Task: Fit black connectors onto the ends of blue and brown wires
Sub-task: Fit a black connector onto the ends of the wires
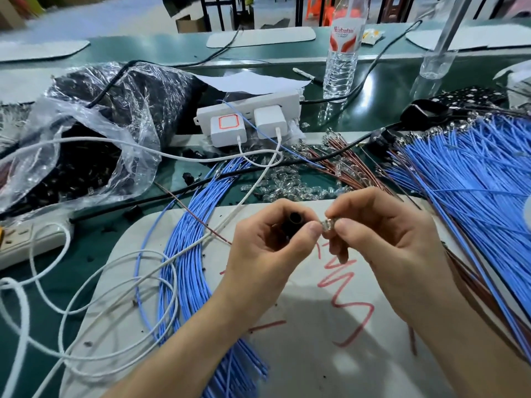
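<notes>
Fingers (311, 229) curled on both sides, up over the near white mat (316, 363), blue wires (474, 182) fanned far right: left hand (258, 254) gripping a black connector (293, 222), open mouth showing; right hand (388, 248) pinching a small clear, shiny piece (327, 224) just beside that mouth. Looks like the mating step, nothing seated yet. Next, likely: line the piece up with the bore and push straight in, holding the connector steady.

**Bright light, warped edges**

Bright light from above leaves a soft shadow on the white mat (310, 374). Glare sparkles on the plastic bag (94, 116) and water bottle (342, 56). The table (161, 51) bows at the edges; the lowest blue wires (238, 372) blur.
</notes>
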{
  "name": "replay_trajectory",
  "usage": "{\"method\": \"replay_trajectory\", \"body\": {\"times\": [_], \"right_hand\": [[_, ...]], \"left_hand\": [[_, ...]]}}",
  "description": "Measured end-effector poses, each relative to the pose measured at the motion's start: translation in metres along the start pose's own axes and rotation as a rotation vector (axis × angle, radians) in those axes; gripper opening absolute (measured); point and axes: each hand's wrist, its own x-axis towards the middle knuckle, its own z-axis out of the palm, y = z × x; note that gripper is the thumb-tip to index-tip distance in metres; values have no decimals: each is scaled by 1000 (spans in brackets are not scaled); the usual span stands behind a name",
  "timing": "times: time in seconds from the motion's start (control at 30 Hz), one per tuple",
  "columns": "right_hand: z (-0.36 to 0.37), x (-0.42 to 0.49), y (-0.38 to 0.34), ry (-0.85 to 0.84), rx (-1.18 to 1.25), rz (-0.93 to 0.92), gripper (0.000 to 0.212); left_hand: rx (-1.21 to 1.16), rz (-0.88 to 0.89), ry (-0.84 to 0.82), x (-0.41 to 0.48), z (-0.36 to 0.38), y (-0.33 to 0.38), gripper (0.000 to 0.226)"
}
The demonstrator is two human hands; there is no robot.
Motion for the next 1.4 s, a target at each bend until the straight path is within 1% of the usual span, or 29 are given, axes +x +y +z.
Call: {"method": "replay_trajectory", "body": {"times": [0.1, 0.2, 0.3, 0.37, 0.43, 0.53, 0.63, 0.7, 0.87, 1.0, 1.07, 1.17, 1.23, 1.4], "right_hand": [[3, -3, -2, 17, -165, -63, 12], [5, -4, -1, 45, -242, -105, 14], [4, -2, -3, 107, -224, -122, 12], [0, -1, -6, 130, -170, -116, 11], [-2, 0, -7, 117, -144, -108, 10], [-1, -1, -7, 78, -123, -104, 11], [0, -1, -6, 56, -107, -114, 12], [0, -1, -5, 60, -107, -119, 12], [-5, 1, -6, 158, -141, -145, 9], [-4, -1, -8, 112, -154, -166, 3], [-2, -2, -8, 89, -177, -162, 4], [-2, -2, -6, 105, -209, -150, 8], [-1, -2, -6, 105, -215, -161, 3], [-2, -1, -7, 145, -202, -181, 7]], "left_hand": [[24, -2, 8, 0, -1, -2, 6], [35, -1, 17, 1, -3, -4, 8], [59, -4, -4, 1, -5, -2, 14], [113, 7, -66, 1, -4, -1, 28], [156, 19, -96, 1, -2, -2, 34], [259, 115, -92, 1, 1, -6, 36], [229, 137, -107, 1, 1, -10, 40], [174, 128, -102, 1, 1, -10, 39], [120, 138, -76, 3, 0, -10, 21], [115, 147, -76, 3, 1, -10, 22], [113, 157, -76, 3, 1, -11, 22], [90, 164, -64, 3, 0, -11, 21], [84, 176, -62, 3, 0, -12, 23], [80, 184, -52, 3, 0, -13, 24]]}}
